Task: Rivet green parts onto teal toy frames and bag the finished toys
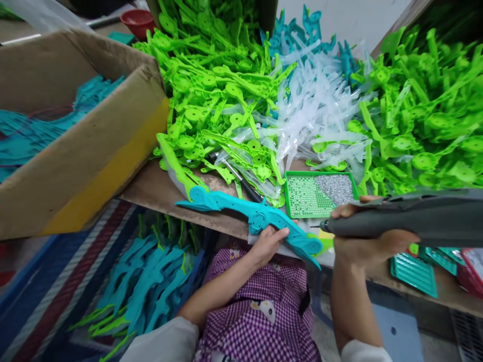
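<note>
My left hand (268, 245) grips a long teal plastic part (249, 217) from below, holding it flat over the table's front edge. My right hand (368, 241) is wrapped round a grey electric screwdriver (407, 220), whose tip points left at the right end of the teal part. Just behind the two hands sits a green tray (302, 197) with small silver screws heaped in its right half.
Piles of bright green parts (215, 95), clear plastic parts (317, 110) and more green parts (422, 115) cover the wooden table (158, 188). A cardboard box (83, 151) with teal pieces stands left. Finished teal and green parts (147, 286) lie in a bin below. Teal trays (415, 271) sit right.
</note>
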`<state>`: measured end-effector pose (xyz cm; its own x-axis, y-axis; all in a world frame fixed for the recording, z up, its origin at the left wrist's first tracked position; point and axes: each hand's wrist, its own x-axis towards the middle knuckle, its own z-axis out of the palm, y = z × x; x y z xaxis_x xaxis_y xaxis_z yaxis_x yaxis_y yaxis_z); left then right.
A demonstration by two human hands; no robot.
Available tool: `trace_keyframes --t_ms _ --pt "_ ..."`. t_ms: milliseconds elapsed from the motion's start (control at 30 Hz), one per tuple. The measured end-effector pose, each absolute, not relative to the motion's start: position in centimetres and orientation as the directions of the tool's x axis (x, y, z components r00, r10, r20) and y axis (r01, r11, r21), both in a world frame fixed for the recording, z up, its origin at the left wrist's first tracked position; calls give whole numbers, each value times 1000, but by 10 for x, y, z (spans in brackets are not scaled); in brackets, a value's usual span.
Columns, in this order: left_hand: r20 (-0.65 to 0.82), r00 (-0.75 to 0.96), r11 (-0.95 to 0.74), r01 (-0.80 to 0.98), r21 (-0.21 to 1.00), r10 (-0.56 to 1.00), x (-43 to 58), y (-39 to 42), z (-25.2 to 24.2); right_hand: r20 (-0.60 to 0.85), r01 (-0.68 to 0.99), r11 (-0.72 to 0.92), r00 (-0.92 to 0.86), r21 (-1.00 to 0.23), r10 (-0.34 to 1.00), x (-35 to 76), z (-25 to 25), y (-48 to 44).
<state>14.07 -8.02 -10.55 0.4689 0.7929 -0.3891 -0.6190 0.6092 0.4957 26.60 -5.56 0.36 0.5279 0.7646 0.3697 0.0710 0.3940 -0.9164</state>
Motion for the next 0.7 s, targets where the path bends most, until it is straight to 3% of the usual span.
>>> trace_keyframes --t_ms 167,433,567,633,700 --pt "-377 522 640 -553 533 765 132 -85 -108 501 434 261 657 -862 564 267 7 -51" --pt "-330 536 611 -519 597 777 132 -93 -111 615 576 291 513 -764 599 273 8 -77" --pt "-329 560 604 -422 676 760 136 -98 -116 382 730 183 115 -659 917 267 -19 -111" --pt "-326 543 576 -388 720 774 137 -101 -120 245 777 201 -63 -596 968 260 -32 -115" --pt "-295 519 508 -335 794 803 135 -102 -123 184 789 214 -130 -576 974 255 -40 -114"
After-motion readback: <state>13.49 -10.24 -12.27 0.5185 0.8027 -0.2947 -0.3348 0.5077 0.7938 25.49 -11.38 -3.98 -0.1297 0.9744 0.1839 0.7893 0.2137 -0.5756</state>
